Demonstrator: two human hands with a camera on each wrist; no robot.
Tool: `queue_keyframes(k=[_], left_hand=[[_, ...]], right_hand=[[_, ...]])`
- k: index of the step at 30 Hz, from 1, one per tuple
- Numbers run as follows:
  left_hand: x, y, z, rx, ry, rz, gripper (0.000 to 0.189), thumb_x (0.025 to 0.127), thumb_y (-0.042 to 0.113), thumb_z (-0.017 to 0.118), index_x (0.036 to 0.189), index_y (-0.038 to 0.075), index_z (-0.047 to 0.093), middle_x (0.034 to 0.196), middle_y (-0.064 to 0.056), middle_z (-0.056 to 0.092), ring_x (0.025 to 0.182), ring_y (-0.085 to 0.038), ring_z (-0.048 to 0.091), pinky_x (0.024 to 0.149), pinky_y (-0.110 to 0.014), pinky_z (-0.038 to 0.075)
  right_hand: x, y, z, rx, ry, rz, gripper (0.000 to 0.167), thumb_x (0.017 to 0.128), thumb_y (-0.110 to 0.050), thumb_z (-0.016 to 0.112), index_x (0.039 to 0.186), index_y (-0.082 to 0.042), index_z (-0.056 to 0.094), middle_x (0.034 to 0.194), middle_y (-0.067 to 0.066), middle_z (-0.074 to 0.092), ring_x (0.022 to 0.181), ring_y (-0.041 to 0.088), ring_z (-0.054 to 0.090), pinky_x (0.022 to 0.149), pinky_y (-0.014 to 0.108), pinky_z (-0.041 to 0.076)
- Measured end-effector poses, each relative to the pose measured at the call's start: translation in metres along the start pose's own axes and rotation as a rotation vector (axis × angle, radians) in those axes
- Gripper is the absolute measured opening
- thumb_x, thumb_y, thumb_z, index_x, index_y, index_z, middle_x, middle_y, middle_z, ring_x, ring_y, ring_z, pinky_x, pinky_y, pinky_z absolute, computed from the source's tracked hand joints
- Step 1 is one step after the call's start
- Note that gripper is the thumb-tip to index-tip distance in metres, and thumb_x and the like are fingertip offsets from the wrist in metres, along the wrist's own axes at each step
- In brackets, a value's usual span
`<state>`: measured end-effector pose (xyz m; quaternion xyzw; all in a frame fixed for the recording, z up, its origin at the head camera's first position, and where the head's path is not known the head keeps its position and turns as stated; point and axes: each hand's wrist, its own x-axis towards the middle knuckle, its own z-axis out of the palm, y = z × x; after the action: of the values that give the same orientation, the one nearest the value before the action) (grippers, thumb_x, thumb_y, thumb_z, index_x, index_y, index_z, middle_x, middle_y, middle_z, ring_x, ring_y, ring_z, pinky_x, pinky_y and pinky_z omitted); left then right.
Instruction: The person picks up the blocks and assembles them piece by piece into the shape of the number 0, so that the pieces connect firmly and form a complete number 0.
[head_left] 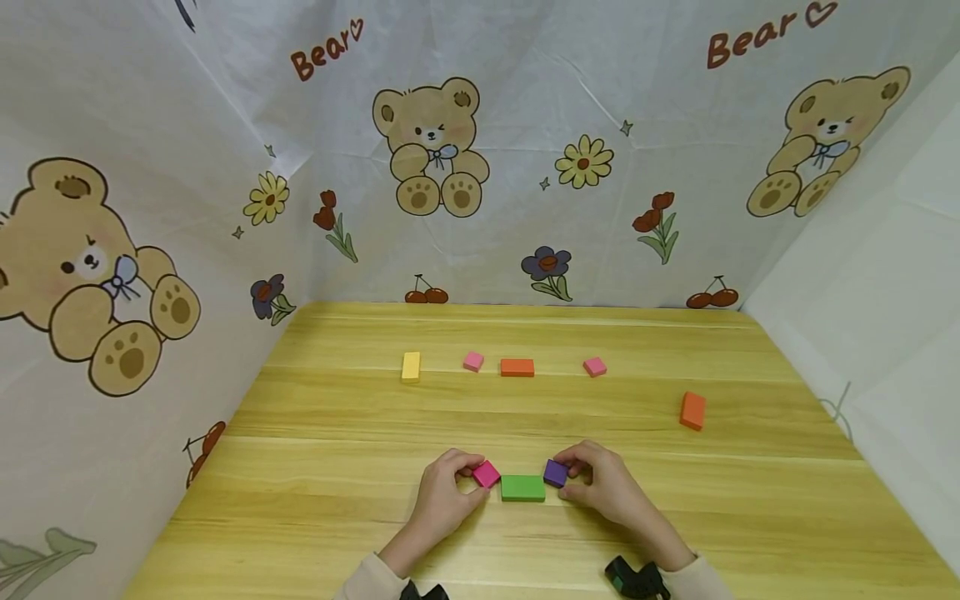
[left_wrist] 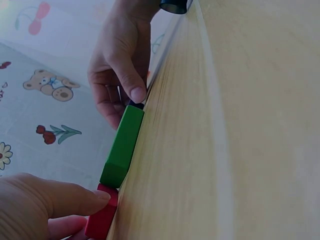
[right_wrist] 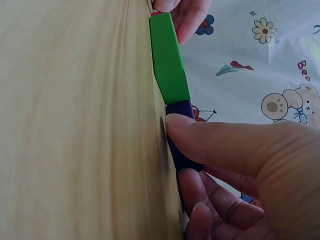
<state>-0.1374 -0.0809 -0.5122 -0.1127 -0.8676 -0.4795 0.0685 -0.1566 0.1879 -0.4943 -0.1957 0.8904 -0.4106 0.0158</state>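
Observation:
A green rectangular block (head_left: 522,488) lies on the wooden table, its long side running left to right. At its left end my left hand (head_left: 444,492) pinches a pink square block (head_left: 486,474) between thumb and fingers; the block sits turned at an angle, one corner by the green block. My right hand (head_left: 604,483) holds a purple block (head_left: 556,473) at the green block's right end, also slightly turned. In the left wrist view the red-looking pink block (left_wrist: 102,212) is under the thumb. The right wrist view shows the thumb over the purple block (right_wrist: 181,150).
Farther back on the table (head_left: 360,417) lie a yellow block (head_left: 411,367), a pink block (head_left: 473,362), an orange block (head_left: 517,367) and another pink block (head_left: 595,367). A second orange block (head_left: 693,411) lies to the right. A bear-patterned cloth (head_left: 510,233) hangs behind.

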Motion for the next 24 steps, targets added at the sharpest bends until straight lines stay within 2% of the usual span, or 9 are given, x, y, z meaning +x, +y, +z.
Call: queue_keyframes(k=[8,15,17,19,24], left_hand=[[0.0,0.0,0.0,0.011,0.006,0.011,0.036,0.07,0.004,0.082,0.104,0.003,0.073,0.093,0.0,0.069,0.082,-0.009,0.062,0.072,-0.022,0.051],[0.0,-0.002,-0.002,0.01,0.0,0.005,0.036,0.07,0.004,0.082,0.105,0.003,0.073,0.095,-0.001,0.069,0.083,-0.01,0.062,0.073,-0.022,0.052],[0.0,-0.002,-0.002,0.011,-0.002,0.001,0.036,0.07,0.005,0.082,0.105,0.003,0.073,0.095,-0.001,0.069,0.083,-0.01,0.062,0.073,-0.023,0.052],[0.0,-0.002,-0.002,0.01,-0.007,-0.001,0.036,0.071,0.005,0.082,0.106,0.002,0.073,0.095,-0.001,0.069,0.084,-0.01,0.062,0.073,-0.022,0.052],[0.0,-0.002,-0.002,0.002,-0.017,0.0,0.036,0.071,0.005,0.082,0.106,0.003,0.073,0.095,-0.001,0.069,0.084,-0.01,0.062,0.074,-0.022,0.051]], right_hand=[[0.0,0.002,-0.002,0.016,-0.021,0.005,0.039,0.072,-0.009,0.085,0.107,-0.006,0.071,0.091,-0.001,0.063,0.08,0.014,0.057,0.064,0.02,0.044],[0.002,0.003,-0.016,0.109,-0.059,0.027,0.046,0.074,-0.011,0.084,0.116,-0.002,0.067,0.099,0.006,0.065,0.087,0.021,0.061,0.067,0.023,0.049],[0.002,0.004,-0.025,0.103,-0.033,0.039,0.046,0.075,-0.011,0.083,0.117,-0.002,0.067,0.099,0.009,0.066,0.088,0.022,0.062,0.067,0.023,0.049],[0.001,0.006,-0.036,0.083,0.027,0.056,0.046,0.077,-0.011,0.082,0.118,-0.002,0.066,0.101,0.011,0.067,0.09,0.02,0.062,0.068,0.022,0.049],[-0.003,0.02,-0.073,0.012,0.249,0.107,0.044,0.081,-0.013,0.079,0.12,-0.001,0.065,0.111,0.017,0.066,0.091,0.007,0.061,0.07,0.018,0.048]])
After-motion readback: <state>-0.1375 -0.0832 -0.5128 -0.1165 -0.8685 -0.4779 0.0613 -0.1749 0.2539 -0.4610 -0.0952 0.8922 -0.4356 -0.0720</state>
